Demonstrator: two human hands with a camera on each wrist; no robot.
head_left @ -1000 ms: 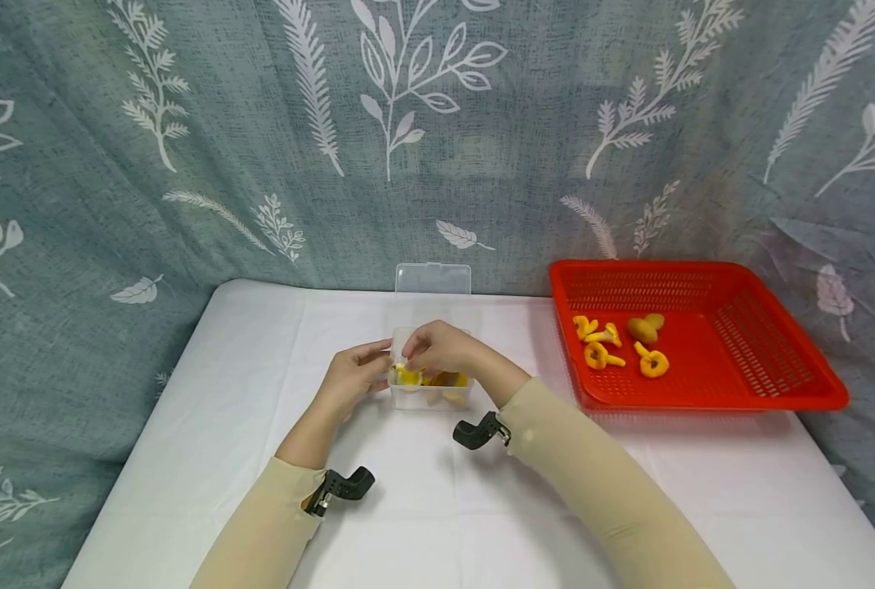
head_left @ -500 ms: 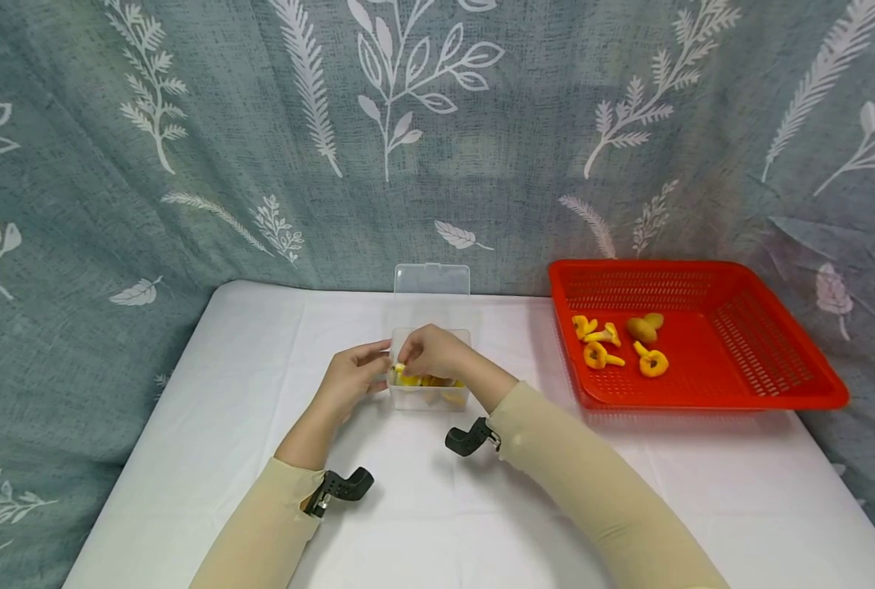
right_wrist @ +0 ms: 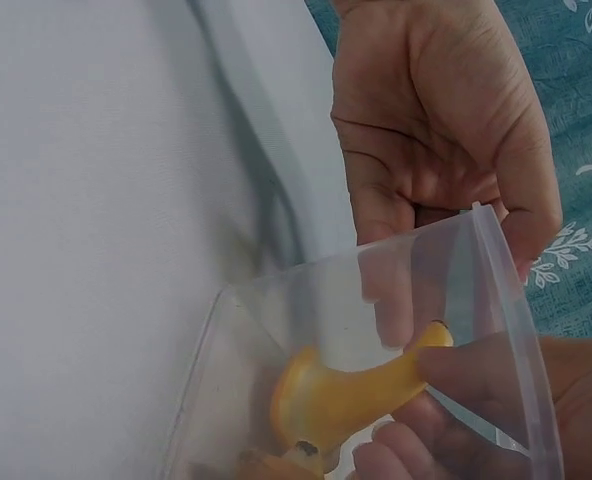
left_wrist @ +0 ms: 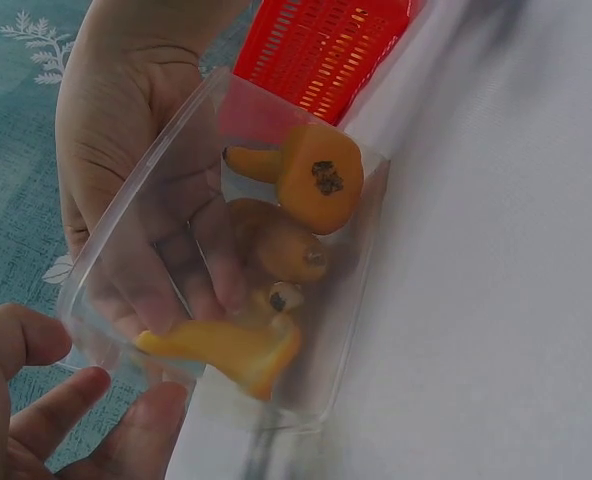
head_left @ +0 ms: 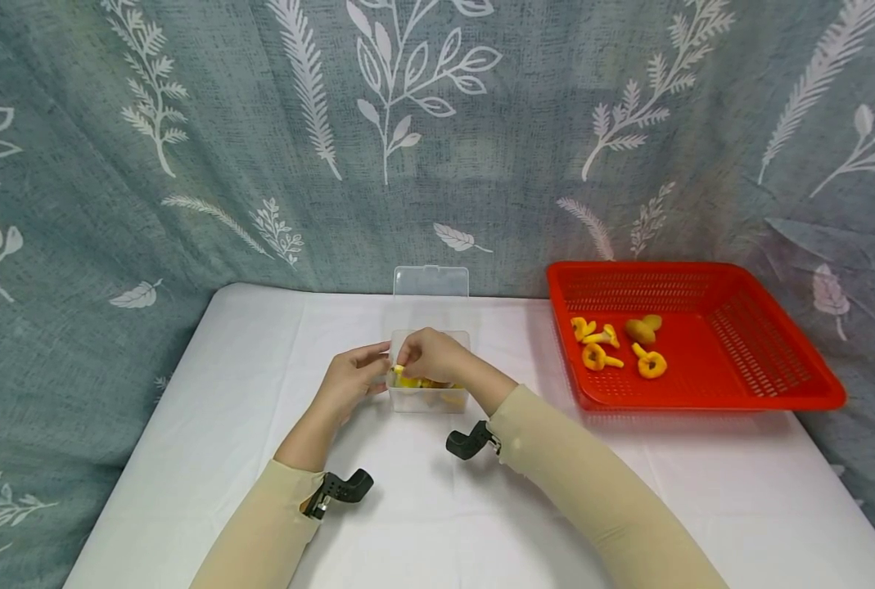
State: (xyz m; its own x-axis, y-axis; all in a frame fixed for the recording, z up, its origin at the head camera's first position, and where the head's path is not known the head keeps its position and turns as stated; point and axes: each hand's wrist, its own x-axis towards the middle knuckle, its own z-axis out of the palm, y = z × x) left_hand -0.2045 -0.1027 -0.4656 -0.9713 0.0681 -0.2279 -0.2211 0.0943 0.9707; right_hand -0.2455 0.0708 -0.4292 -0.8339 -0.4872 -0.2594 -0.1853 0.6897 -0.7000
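Observation:
A clear plastic box (head_left: 428, 401) with its lid (head_left: 430, 281) flipped back stands on the white table. My right hand (head_left: 435, 355) reaches down into it. Its thumb and fingers pinch the stem of a yellow chanterelle mushroom (right_wrist: 361, 393) by the box's left wall, cap towards the bottom. Other orange-yellow mushrooms (left_wrist: 321, 185) lie inside, seen through the wall in the left wrist view. At the left end of the box, my left hand (head_left: 350, 378) rests its extended fingers (left_wrist: 61, 410) against the outside, close to the rim.
To the right stands a red perforated basket (head_left: 710, 402). It holds several yellow chanterelles (head_left: 651, 363) and a brownish rounded pair of pieces (head_left: 639, 330). A patterned green curtain (head_left: 260, 147) hangs behind the table. Dark cameras (head_left: 347, 487) are strapped to both wrists.
My right hand has shifted a little left and lower inside the box with the mushroom. The left hand has stayed at the box's side, and the basket is unchanged.

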